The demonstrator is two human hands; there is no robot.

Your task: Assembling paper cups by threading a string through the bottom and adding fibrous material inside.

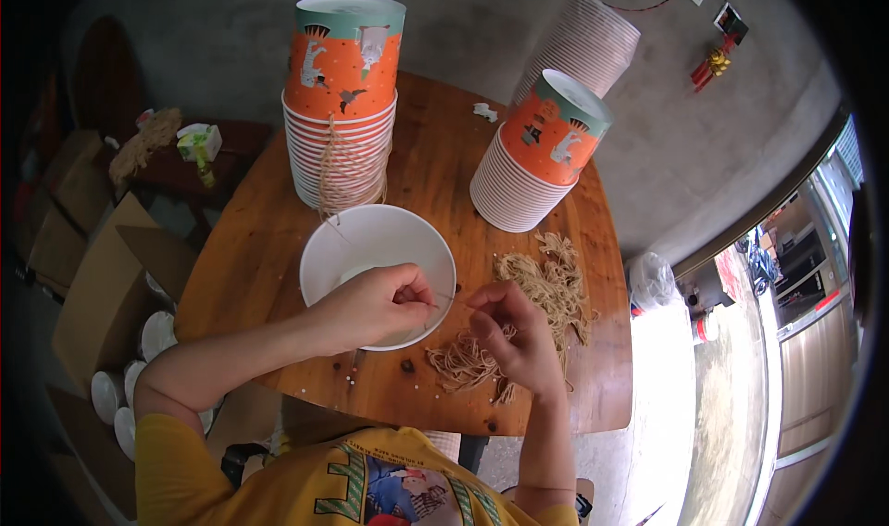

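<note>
Over the right part of a white paper bucket (324,248), my left hand (389,302) is closed in a pinch on a thin string (445,296). The string runs toward my right hand (517,333), whose fingers are curled close to its end. What the right fingers grip is too small to make out. Below and beyond my right hand lie two loose heaps of tan strings, a nearer bundle (460,361) and a larger pile (546,290). The bucket stands with its mouth up, and its pale inside shows.
A tall stack of orange-printed paper buckets (343,72) stands upside down, strings draped over it. A shorter stack (556,142) stands right, with clear plastic lids or tubs (583,44) behind. Small beads dot the wooden table (435,118). An open carton (102,285) of white buckets sits left.
</note>
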